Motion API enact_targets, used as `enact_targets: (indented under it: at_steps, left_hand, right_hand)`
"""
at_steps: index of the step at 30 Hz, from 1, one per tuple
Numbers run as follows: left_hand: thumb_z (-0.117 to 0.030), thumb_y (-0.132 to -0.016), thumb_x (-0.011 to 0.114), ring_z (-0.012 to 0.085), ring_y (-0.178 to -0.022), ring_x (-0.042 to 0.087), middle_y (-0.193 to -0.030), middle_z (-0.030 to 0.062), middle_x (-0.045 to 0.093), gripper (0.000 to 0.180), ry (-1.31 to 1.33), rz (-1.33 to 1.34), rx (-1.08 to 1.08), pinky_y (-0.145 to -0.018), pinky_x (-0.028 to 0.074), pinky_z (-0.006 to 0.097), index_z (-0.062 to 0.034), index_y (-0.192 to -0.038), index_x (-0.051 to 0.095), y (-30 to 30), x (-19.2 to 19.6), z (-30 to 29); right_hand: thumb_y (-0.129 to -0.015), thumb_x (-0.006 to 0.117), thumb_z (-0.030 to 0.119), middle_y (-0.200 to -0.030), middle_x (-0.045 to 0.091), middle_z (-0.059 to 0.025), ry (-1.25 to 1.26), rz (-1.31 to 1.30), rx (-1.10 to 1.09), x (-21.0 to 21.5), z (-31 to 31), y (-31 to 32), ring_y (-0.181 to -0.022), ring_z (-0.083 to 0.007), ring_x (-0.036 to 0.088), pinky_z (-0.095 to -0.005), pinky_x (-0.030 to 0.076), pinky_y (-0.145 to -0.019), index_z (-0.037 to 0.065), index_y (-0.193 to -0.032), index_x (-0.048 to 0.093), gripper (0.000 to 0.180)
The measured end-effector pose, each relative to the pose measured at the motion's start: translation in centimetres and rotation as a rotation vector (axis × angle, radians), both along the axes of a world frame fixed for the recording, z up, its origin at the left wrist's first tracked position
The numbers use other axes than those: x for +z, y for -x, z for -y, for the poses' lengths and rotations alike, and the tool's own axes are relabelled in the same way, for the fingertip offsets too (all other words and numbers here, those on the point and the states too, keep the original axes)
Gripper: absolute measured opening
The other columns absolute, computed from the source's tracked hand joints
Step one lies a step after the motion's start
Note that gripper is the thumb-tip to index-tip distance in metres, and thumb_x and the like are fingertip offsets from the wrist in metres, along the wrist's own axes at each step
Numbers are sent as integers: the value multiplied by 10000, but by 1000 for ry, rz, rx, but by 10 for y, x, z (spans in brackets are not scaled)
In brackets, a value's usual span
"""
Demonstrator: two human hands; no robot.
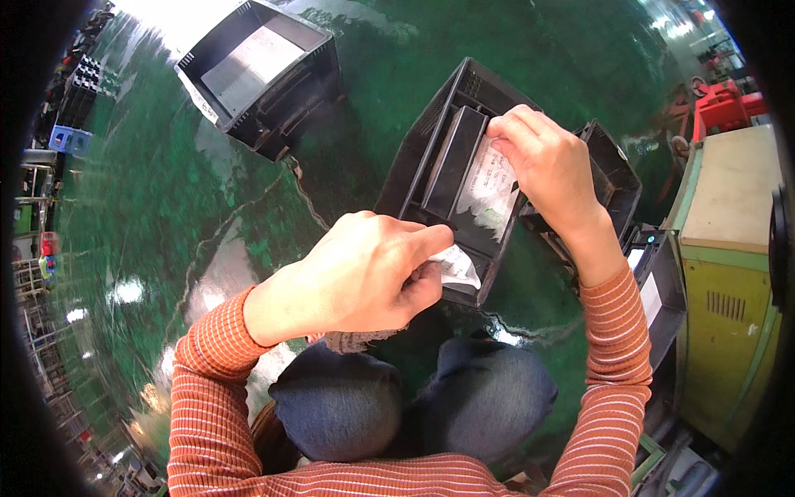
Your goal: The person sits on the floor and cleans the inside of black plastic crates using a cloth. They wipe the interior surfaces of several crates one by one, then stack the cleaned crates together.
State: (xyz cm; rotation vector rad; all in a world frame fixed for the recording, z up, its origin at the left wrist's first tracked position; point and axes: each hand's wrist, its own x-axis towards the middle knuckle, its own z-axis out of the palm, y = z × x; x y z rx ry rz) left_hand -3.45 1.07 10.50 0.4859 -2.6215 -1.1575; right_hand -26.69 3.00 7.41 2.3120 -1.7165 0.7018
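Observation:
A black plastic crate [406, 170] is tilted in front of my knees, one of its panels facing up toward me. Stuck on that panel is a white paper label [489, 195] with print on it and a ragged lower edge. My right hand [546, 161] is closed, thumb and fingers pinching at the label's upper end. Nearer to me, my left hand [356, 269] pinches a crumpled white scrap of paper [457, 267] between thumb and forefinger, over the crate's near corner.
Another black crate [277, 99] with a pale sheet stands at the far left on the green floor [149, 215]. More black crates [613, 170] are on the right, beside a yellow-green machine cabinet [725, 306]. Red equipment [725, 108] sits behind it. Racks line the left edge.

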Motion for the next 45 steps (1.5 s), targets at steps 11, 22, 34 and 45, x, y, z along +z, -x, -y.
enact_targets:
  at_steps: [11,22,34,45]
  left_hand:
    - [-20,-683,549,332,-543,524,-581,138,469,84,-17,-26,2,-493,404,394,0,-725,479,0,-6,2]
    - [-8,-673,547,338,-537,516,-581,138,460,90,-9,-30,-7,-485,397,396,4,-731,479,-2,-6,3]
    - [-13,-671,542,348,-543,521,-591,159,472,91,17,-8,110,-487,402,404,5,-739,485,2,-6,-3]
    - [-24,-680,549,354,-550,530,-588,171,484,90,63,-14,93,-502,416,399,12,-750,505,3,-5,-5]
  right_hand:
    - [-676,628,57,-854,606,-35,245,-101,99,-18,-5,11,-708,-182,614,-276,513,-582,71,-947,633,271]
    - [-653,603,77,-844,566,-59,148,-418,284,-2,9,14,-704,-136,587,-241,493,-553,26,-841,564,198]
    - [-714,608,26,-822,539,-83,-74,-137,234,5,-2,17,-733,-225,598,-305,518,-602,29,-869,511,182]
    - [-758,642,70,-910,603,-96,-171,281,140,8,-7,21,-736,-252,618,-328,514,-606,47,-959,578,212]
